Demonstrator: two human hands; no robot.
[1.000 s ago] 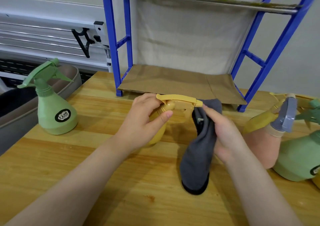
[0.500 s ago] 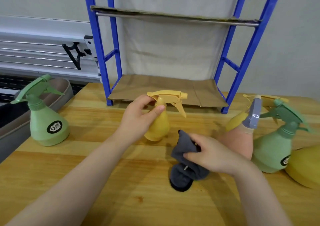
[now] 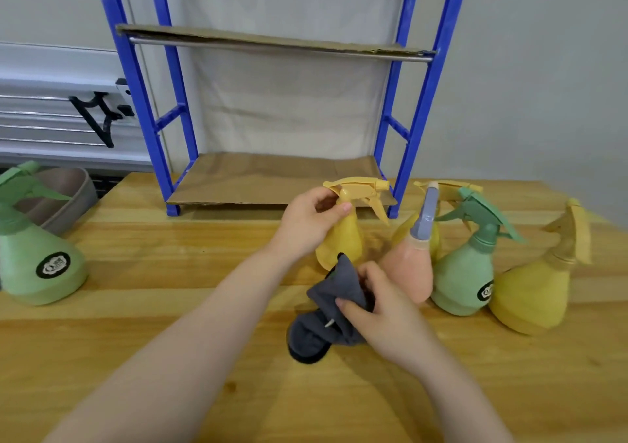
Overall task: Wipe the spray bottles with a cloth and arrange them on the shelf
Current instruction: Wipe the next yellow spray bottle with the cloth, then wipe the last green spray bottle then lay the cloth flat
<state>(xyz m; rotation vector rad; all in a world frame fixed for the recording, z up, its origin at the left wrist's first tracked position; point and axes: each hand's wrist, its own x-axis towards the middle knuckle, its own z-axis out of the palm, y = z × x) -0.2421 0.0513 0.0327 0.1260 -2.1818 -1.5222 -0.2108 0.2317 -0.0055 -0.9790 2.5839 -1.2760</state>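
My left hand (image 3: 306, 221) grips the neck of a small yellow spray bottle (image 3: 343, 238), upright, in front of the blue shelf (image 3: 418, 109). Just below it, my right hand (image 3: 377, 303) holds a bunched dark grey cloth (image 3: 326, 310) against the wooden table (image 3: 170, 306); the cloth's top corner touches the bottle's base. To the right stand a pink bottle with a grey-blue trigger (image 3: 413, 266), a green bottle (image 3: 465, 272), a large yellow bottle (image 3: 537, 289) and another yellow one (image 3: 404, 235) partly hidden behind the pink one. Both cardboard-lined shelf boards hold nothing.
A second green spray bottle (image 3: 37, 266) stands at the table's far left, beside a grey tub (image 3: 68, 194) off the table edge. A black bracket (image 3: 98, 116) hangs on the white wall rails at the left.
My left hand has carried the yellow bottle rightward, close to the shelf's front right post. My right hand dropped from the bottle's nozzle to the table and bunched up the cloth.
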